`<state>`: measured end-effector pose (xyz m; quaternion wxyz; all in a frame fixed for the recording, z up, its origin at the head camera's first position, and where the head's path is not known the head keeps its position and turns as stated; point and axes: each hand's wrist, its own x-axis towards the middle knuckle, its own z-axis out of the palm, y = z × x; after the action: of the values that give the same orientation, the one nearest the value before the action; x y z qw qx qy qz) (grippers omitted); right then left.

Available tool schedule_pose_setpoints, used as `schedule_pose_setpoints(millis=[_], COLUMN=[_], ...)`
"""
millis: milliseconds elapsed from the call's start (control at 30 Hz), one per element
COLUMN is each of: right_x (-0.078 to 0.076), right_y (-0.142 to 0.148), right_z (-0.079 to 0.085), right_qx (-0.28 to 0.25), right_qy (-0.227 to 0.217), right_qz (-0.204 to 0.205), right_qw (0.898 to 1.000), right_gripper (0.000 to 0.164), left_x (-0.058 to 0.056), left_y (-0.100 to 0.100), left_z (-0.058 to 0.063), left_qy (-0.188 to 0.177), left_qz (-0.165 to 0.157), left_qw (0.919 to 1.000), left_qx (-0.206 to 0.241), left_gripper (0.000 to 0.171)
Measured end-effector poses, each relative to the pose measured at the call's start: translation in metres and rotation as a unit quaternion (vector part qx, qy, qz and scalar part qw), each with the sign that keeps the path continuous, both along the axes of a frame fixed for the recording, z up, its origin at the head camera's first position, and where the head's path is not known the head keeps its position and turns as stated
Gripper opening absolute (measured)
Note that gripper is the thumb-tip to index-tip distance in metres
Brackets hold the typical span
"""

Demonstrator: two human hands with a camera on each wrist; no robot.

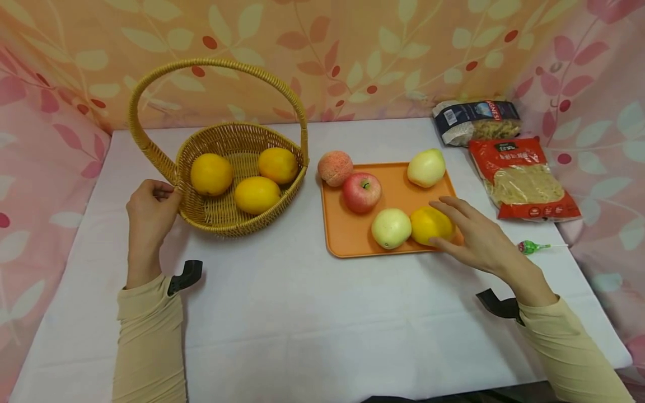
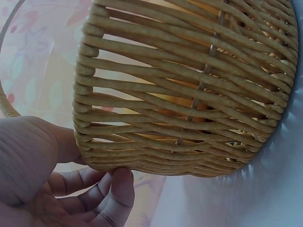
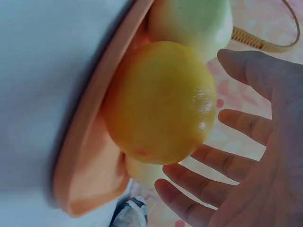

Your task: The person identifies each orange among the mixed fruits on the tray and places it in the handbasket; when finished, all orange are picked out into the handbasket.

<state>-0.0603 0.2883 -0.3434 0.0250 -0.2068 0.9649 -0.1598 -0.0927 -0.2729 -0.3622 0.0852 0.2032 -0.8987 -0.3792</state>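
"Where was the glossy, round yellow fruit (image 1: 427,225)?"
"On the orange rectangular tray (image 1: 345,229), near the right hand (image 1: 477,237), fingers spread."
"And the left hand (image 1: 151,215)?"
"It pinched the golden wicker basket (image 1: 227,229), left of the tray."

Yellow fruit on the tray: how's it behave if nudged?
The yellow fruit looks apt to roll, being rounded, though the raised rim of the tray may stop it. The pale green fruit beside it probably blocks one side. Highlights on the yellow skin suggest slight slipperiness.
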Motion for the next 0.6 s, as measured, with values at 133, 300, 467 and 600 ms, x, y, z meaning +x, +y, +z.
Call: schedule_pose_setpoints(millis=[133, 300, 467, 600], right_x=[0.002, 0.003, 0.003, 0.002], right_y=[0.003, 0.004, 0.005, 0.005], right_z=[-0.006, -0.011, -0.015, -0.018], right_qx=[-0.001, -0.002, -0.015, -0.026], right_qy=[-0.003, -0.001, 0.007, 0.018], right_qz=[-0.004, -0.005, -0.001, 0.010], right_qw=[1.000, 1.000, 1.000, 0.999], right_gripper=[0.074, 0.078, 0.078, 0.078], left_x=[0.000, 0.001, 0.000, -0.001], left_y=[0.000, 0.000, 0.000, -0.001], left_z=[0.000, 0.000, 0.000, -0.001], left_qy=[-0.001, 0.000, 0.002, 0.002], left_qz=[0.000, 0.000, -0.003, -0.004], left_qw=[1.0000, 1.0000, 1.0000, 1.0000], left_qx=[-0.002, -0.005, -0.005, -0.004], left_gripper=[0.033, 0.034, 0.034, 0.034])
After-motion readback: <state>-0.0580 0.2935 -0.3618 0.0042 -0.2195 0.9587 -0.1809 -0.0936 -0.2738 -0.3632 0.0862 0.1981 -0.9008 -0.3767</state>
